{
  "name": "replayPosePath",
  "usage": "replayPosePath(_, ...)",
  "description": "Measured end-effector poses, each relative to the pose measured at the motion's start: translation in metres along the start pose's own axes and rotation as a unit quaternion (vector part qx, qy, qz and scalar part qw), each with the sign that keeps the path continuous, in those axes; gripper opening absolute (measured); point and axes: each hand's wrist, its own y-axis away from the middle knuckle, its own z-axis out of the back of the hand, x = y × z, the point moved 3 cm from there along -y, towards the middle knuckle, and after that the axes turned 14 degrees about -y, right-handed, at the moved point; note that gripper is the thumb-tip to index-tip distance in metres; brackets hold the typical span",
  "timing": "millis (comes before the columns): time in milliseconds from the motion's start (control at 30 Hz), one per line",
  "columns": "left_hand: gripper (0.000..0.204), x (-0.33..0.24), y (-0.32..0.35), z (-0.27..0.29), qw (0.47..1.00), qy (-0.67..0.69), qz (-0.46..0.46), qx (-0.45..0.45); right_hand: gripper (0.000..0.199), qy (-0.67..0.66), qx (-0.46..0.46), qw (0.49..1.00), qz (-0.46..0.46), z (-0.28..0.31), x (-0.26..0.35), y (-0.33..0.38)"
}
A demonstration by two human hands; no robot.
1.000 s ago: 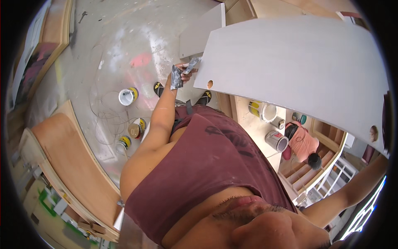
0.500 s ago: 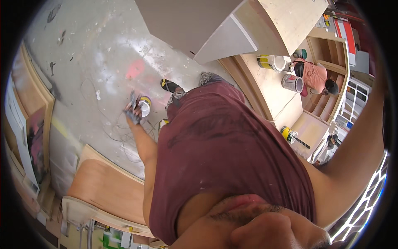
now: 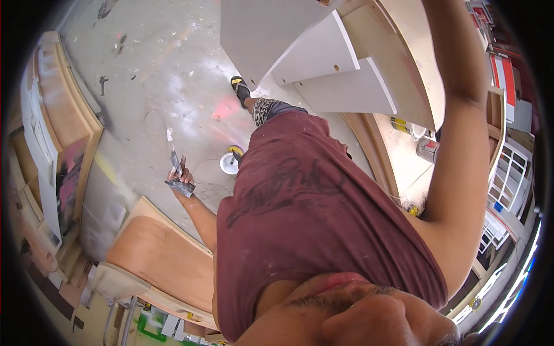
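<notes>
My left hand (image 3: 183, 180) is held out over the floor on the left, its fingers closed around a crumpled dark grey sheet (image 3: 181, 187). The sheet looks like sandpaper or a rag; I cannot tell which. My right arm reaches up along the right side, and its hand lies beyond the top edge. Near that arm stand a large grey panel (image 3: 265, 34) and white panels (image 3: 332, 52) with small holes, overlapping one another. A white-topped paint can (image 3: 229, 164) stands on the floor between my left hand and my shirt.
Curved wooden furniture pieces (image 3: 161, 248) stand at the lower left, and more wooden panels (image 3: 75, 92) lean at the far left. Paint cans (image 3: 427, 150) sit on a wooden surface at the right. A thin cord (image 3: 147, 124) loops over the paint-stained floor.
My right arm has swung from the right rim toward the top. The panels show at a new angle, with another white one visible. My left hand has shifted away from the paint can.
</notes>
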Motion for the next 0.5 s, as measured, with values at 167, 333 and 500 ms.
replayPosePath(167,0.052,-0.075,-0.044,-0.025,0.996,-0.041,0.016,-0.073,0.031,0.029,-0.051,0.995,-0.083,-0.019,-0.038,-0.047)
replayPosePath(333,0.054,-0.147,-0.080,-0.016,0.984,-0.091,0.022,-0.151,0.028,-0.028,-0.109,0.985,-0.129,-0.050,-0.115,-0.078)
replayPosePath(500,0.048,-0.185,-0.125,-0.035,0.972,-0.077,0.147,-0.166,0.028,-0.052,-0.194,0.942,-0.269,-0.061,-0.191,-0.120)
